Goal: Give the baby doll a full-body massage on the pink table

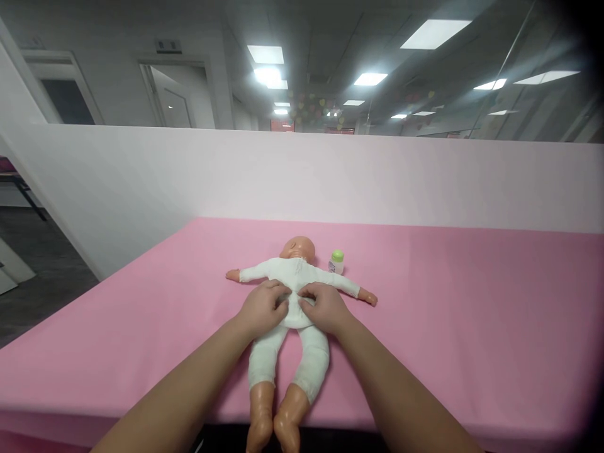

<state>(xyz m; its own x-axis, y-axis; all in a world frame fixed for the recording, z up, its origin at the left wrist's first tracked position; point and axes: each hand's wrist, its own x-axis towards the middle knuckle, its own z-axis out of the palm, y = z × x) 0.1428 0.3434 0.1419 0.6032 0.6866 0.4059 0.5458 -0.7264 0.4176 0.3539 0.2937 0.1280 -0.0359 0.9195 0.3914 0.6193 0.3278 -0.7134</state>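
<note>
doll under both hands, on the pink table.
from where i stand, the doll (295,316) lies stretched out on the table (453,327), head at the far end, arms spread wide, feet jutting past the near edge; the left hand (265,308) and right hand (326,307) rest on either side of its white-clothed torso, fingers curled inward, each thumb near its own fingertips, the two hands close but apart, and whether either pinches the cloth i cannot tell; a small bottle (336,263) with a green cap stands near the head, just beyond the arm on the right hand's side; behind the table runs a white partition (358,179), and above it show lit ceiling lights (436,34) and a door (177,107).
</note>
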